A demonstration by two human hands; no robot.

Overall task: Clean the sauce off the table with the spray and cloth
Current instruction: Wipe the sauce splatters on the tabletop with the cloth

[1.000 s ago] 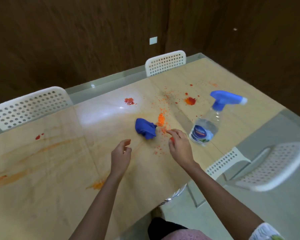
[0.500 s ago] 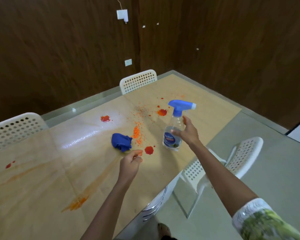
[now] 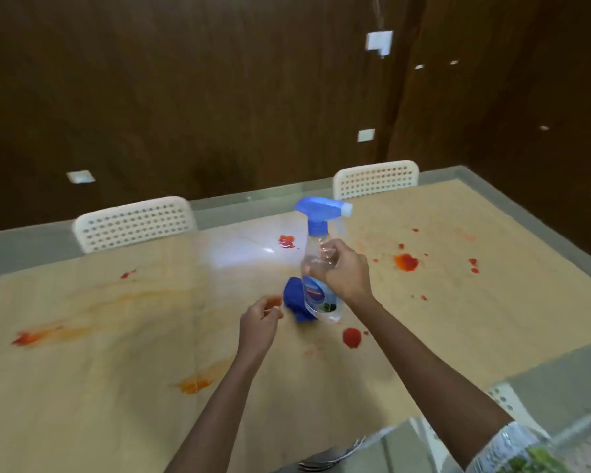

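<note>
**Right hand on spray bottle, cloth beside it**

Right-hand fingers (image 3: 326, 250) wrap the clear upper body of the spray bottle (image 3: 316, 268), clamped on it just below the blue trigger head; nozzle points right. Right hand (image 3: 347, 273) holds the bottle upright; cannot tell whether its base is clear of the desk (image 3: 458, 319).

Left hand (image 3: 260, 324) hovers near, fingers loosely curled together, nothing in them.

Blue cloth (image 3: 294, 300) lies bunched on the desk, partly behind the bottle's lower half, between the two hands.

Sauce: round red blob (image 3: 351, 337) just in front of the bottle; more spots right and behind, orange smears (image 3: 48, 334) far left.

Open desk surface to the right, up to the glass edge. Two white chairs (image 3: 133, 221) along the far edge.
</note>
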